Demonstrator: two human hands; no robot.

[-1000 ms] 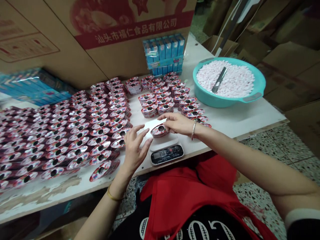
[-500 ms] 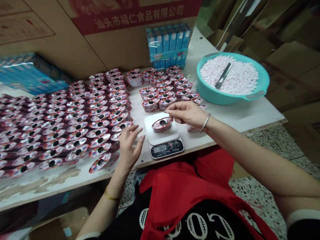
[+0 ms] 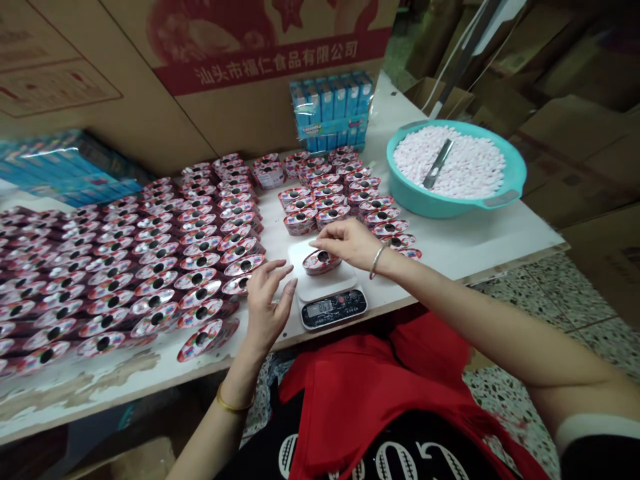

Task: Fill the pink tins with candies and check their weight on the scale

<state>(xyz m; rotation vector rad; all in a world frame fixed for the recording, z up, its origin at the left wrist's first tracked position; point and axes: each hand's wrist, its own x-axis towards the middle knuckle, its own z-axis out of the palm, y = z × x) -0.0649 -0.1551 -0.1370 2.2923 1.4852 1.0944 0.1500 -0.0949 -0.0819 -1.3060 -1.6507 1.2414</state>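
Observation:
A small oval candy container (image 3: 313,267) with a round dark hole in its top stands on the white plate of a digital kitchen scale (image 3: 327,289), whose display is lit. My right hand (image 3: 354,245) hovers over the container, thumb and fingertips pinched together just above its top. Whatever may be between those fingertips is too small to make out. To the left of the scale, my left hand (image 3: 269,300) is held with fingers apart and nothing in it. It is beside the nearest row of matching oval containers (image 3: 200,313).
A turquoise basin (image 3: 445,207) of white candies (image 3: 470,163) with a metal scoop (image 3: 439,163) stands at the right. More containers (image 3: 330,213) sit behind the scale. Blue wrapped packs (image 3: 330,117) and a large cardboard box (image 3: 225,113) line the back.
My right hand has moved left, from the container's right edge to over its top. My left hand stays open beside the scale. The camera view has shifted slightly.

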